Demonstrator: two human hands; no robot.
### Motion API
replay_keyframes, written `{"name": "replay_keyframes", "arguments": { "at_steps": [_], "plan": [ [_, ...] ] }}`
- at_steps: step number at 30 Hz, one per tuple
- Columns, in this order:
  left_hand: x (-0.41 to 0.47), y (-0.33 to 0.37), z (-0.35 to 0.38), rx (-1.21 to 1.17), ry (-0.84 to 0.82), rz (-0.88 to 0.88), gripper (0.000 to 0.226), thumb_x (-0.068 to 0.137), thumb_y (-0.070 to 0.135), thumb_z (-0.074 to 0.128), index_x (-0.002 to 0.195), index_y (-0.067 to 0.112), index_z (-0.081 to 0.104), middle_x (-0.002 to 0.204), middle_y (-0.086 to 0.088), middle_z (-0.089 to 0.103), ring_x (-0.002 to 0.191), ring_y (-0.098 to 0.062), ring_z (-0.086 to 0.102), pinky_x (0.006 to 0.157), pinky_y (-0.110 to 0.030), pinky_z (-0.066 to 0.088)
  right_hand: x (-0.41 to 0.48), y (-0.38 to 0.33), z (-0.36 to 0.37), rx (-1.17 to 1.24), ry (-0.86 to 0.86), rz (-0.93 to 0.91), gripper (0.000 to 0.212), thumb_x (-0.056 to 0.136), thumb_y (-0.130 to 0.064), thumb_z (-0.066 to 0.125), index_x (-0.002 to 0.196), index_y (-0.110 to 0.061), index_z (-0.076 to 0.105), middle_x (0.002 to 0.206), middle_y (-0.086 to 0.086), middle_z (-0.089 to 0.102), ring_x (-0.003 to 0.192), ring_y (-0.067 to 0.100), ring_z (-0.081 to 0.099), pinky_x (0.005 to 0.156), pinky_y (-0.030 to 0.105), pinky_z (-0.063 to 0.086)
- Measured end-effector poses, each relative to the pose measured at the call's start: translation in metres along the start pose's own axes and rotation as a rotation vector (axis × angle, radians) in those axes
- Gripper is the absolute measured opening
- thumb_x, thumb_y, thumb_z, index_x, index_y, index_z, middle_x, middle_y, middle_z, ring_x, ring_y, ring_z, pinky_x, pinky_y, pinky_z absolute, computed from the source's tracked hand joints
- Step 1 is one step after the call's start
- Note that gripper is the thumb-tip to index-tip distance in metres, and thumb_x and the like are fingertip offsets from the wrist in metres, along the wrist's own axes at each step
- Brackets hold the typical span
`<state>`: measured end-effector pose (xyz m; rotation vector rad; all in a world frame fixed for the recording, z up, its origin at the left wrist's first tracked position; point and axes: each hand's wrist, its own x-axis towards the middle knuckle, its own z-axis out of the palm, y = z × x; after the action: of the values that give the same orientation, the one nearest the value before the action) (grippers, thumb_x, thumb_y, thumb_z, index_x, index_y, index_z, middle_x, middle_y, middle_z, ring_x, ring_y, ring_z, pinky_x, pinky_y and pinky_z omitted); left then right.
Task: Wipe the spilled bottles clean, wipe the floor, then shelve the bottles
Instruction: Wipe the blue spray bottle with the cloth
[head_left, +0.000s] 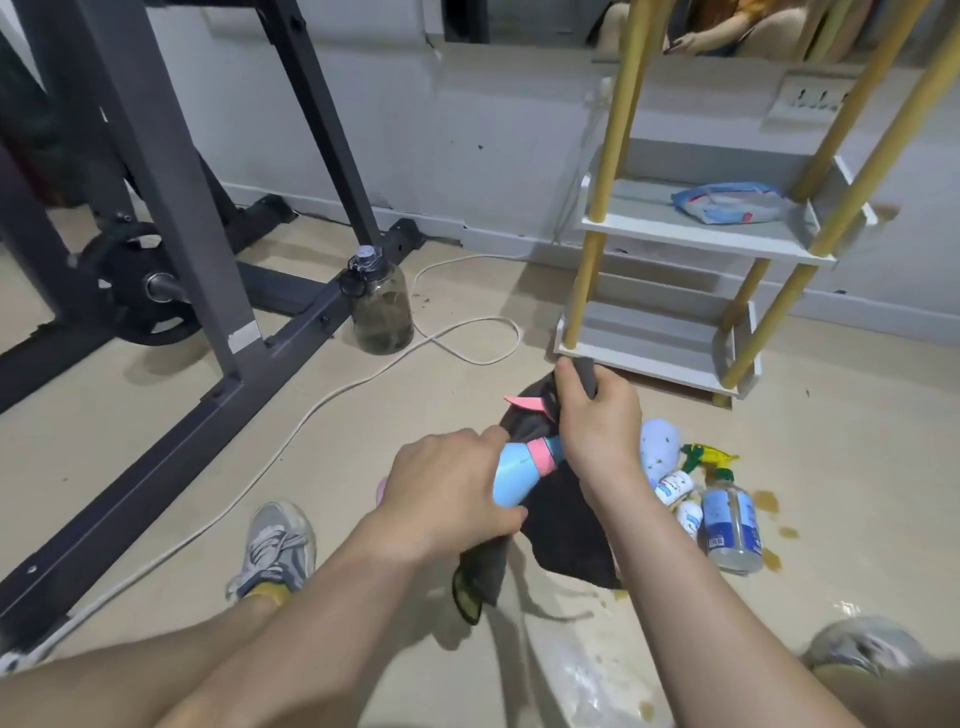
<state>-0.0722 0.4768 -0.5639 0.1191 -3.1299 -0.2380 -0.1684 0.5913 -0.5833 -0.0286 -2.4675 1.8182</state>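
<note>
My left hand (449, 491) grips the body of a light blue spray bottle (514, 470) with a pink collar and pink trigger, held above the floor. My right hand (597, 423) grips a dark grey cloth (563, 530) bunched around the bottle's head, and the cloth hangs down below both hands. On the floor to the right lie a pale blue speckled bottle (658, 448), two small white bottles (675, 486), and a clear bottle with a blue label and green-yellow sprayer (730, 525). Brown spill patches (766, 501) surround them.
A white shelf unit with yellow posts (649, 343) stands behind the bottles; a blue packet (727, 202) lies on its middle tier. A grey gym rack (171, 208) fills the left, with a large clear jug (382, 306) and a white cable (467, 338) beside it. My shoes (275, 551) are below.
</note>
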Motion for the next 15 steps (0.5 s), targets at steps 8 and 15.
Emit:
{"name": "replay_keyframes", "arguments": {
  "at_steps": [8, 15],
  "plan": [
    [0.017, -0.008, 0.003, -0.042, -0.006, -0.188, 0.041, 0.067, 0.050, 0.062, 0.092, 0.022, 0.043, 0.082, 0.006, 0.053, 0.072, -0.023, 0.051, 0.058, -0.032, 0.034, -0.015, 0.018, 0.012, 0.202, -0.217, 0.201, 0.036, 0.092, -0.042, 0.058, 0.079, -0.009, 0.063, 0.075, 0.011, 0.069, 0.070, 0.022, 0.061, 0.068, 0.039, 0.051],
    [0.000, -0.001, -0.004, -0.149, -0.059, -0.170, 0.042, 0.066, 0.054, 0.065, 0.085, 0.024, 0.042, 0.074, 0.008, 0.053, 0.069, -0.021, 0.053, 0.056, -0.031, 0.036, 0.012, -0.006, 0.000, -0.095, -0.357, 0.098, 0.074, 0.093, -0.066, 0.038, 0.081, 0.002, 0.063, 0.075, 0.011, 0.070, 0.071, 0.028, 0.063, 0.076, 0.041, 0.053]
  ]
}}
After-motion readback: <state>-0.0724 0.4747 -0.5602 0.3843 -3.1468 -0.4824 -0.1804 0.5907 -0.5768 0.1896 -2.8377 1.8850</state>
